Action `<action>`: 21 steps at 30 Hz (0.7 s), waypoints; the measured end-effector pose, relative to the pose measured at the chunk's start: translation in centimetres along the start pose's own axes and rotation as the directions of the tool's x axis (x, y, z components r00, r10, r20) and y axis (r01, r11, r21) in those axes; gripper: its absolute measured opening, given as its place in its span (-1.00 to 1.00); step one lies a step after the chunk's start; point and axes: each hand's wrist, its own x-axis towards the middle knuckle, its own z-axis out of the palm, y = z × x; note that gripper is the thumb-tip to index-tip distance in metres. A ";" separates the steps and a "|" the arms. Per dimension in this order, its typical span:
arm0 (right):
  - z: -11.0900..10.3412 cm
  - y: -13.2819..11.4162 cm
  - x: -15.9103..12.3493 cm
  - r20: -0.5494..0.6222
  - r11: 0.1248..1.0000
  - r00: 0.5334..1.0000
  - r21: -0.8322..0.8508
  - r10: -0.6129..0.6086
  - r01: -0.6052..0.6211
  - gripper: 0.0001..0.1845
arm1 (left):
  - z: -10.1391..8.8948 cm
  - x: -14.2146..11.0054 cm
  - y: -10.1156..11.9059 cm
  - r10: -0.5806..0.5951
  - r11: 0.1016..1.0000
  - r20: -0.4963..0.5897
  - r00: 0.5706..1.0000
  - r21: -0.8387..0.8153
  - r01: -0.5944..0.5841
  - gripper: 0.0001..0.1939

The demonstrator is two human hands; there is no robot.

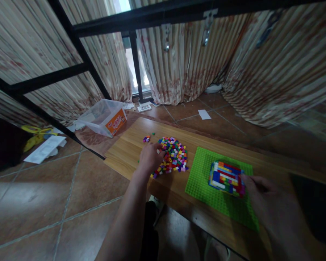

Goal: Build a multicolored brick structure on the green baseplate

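Observation:
My left hand (152, 156) is at the left side of a loose pile of small coloured toy building bricks (175, 154). Its fingers are curled together, and whatever is between them is hidden. To the right, a green studded baseplate (198, 177) lies on the wooden bench. A low rectangular brick build (225, 177) of many colours sits on the plate. At the build's right edge is my right hand (260, 186), its fingers bent and the fingertips against the bricks. I cannot make out whether a loose brick is in them.
A few bricks (146, 139) lie apart, left of the pile. Beyond the bench's left end stands a clear plastic box (103, 117) with an orange label. A dark flat object (312, 203) is at the far right. Black metal bars (152, 21) cross in front of curtains (179, 61).

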 end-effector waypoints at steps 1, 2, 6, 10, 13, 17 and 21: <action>0.0 0.0 0.0 -0.002 1.000 1.000 -0.003 -0.011 0.011 -0.47 | 0.2 -0.1 0.3 0.043 0.999 -0.010 0.999 0.010 -0.043 -0.69; 0.0 -0.1 -0.1 -0.002 1.000 1.000 -0.005 -0.023 0.023 -0.46 | 0.4 -0.3 0.6 0.094 0.995 -0.015 0.995 0.025 -0.094 -0.67; 0.0 -0.4 -0.3 -0.012 0.998 0.998 -0.013 -0.058 0.058 -0.46 | 1.7 -0.5 1.8 0.241 0.965 -0.006 0.971 0.106 -0.239 -0.69; 0.0 -0.3 -0.3 -0.019 0.996 0.996 -0.007 -0.089 0.089 -0.50 | 2.6 -0.5 2.5 0.264 0.948 0.024 0.964 0.180 -0.263 -0.69; 0.1 -0.2 -0.4 -0.027 0.994 0.994 0.005 -0.105 0.105 -0.52 | 2.7 -0.4 2.6 0.243 0.949 0.035 0.969 0.200 -0.245 -0.70; 0.1 -0.3 -0.4 -0.025 0.997 0.997 0.006 -0.079 0.079 -0.50 | 2.7 -0.6 2.8 0.218 0.953 0.023 0.976 0.208 -0.218 -0.74; 0.2 -0.4 -0.4 -0.034 0.997 0.996 0.023 -0.078 0.078 -0.51 | 2.6 -0.7 3.0 0.219 0.953 0.030 0.975 0.210 -0.220 -0.77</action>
